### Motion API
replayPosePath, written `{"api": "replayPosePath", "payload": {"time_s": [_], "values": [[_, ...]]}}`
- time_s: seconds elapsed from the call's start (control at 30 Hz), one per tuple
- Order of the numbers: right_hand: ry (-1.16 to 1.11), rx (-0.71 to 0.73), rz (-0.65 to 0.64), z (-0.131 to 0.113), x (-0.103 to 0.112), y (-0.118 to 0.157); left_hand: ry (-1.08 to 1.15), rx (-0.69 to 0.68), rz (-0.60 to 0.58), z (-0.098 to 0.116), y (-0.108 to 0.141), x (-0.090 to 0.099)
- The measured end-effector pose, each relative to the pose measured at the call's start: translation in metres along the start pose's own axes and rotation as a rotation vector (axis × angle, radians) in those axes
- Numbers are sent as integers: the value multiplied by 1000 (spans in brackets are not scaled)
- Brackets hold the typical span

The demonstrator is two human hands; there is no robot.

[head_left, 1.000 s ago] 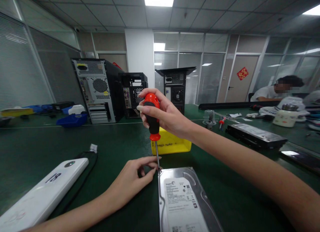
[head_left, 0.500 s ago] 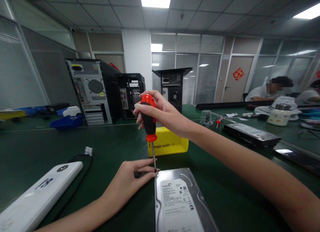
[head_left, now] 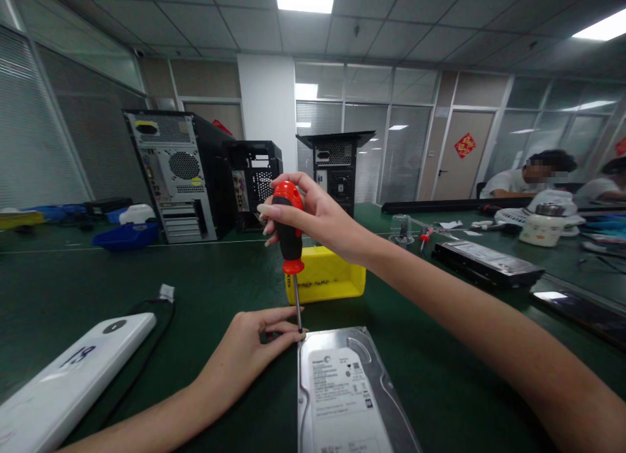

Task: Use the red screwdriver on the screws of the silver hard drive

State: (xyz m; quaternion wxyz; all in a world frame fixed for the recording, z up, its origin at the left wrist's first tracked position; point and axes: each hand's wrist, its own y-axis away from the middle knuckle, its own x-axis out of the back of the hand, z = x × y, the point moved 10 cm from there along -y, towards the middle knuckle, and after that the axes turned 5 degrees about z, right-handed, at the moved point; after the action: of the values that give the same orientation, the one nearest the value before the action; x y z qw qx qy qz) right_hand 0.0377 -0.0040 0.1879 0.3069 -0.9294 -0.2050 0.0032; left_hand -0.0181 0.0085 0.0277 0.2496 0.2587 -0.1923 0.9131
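My right hand is wrapped round the red and black handle of a screwdriver, held nearly upright. Its shaft points down to the far left corner of a silver hard drive, which lies label up on the green table. At that corner the fingers of my left hand are pinched together beside the screwdriver tip; whatever lies between them is too small to make out. Behind the drive stands a yellow bin with small dark screws inside.
A white power bank with a black cable lies at the left. Computer cases stand at the back. To the right are another drive, a phone, a small screwdriver and a clear cup. People sit beyond.
The whole view has shifted slightly, with things a little further left in it. Both hands keep the same hold, and the screwdriver tip stays at the drive's corner.
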Motion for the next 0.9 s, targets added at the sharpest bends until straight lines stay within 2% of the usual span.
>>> {"api": "replayPosePath", "payload": {"time_s": [0.2, 0.4, 0.53, 0.67, 0.77, 0.9], "values": [[104, 34, -74, -8, 1, 3, 169, 79, -67, -10, 4, -2], [206, 96, -126, -15, -3, 5, 187, 97, -50, -12, 8, 2], [237, 67, -141, -13, -3, 4, 193, 85, -80, -9, 7, -1], [281, 34, -230, -15, -5, 5, 197, 77, -91, -8, 5, -2], [466, 112, -230, -24, 0, 7, 182, 59, -86, -7, 6, -2], [816, 262, -130, -36, 10, 7, 147, 43, -72, -7, 8, -2]]}}
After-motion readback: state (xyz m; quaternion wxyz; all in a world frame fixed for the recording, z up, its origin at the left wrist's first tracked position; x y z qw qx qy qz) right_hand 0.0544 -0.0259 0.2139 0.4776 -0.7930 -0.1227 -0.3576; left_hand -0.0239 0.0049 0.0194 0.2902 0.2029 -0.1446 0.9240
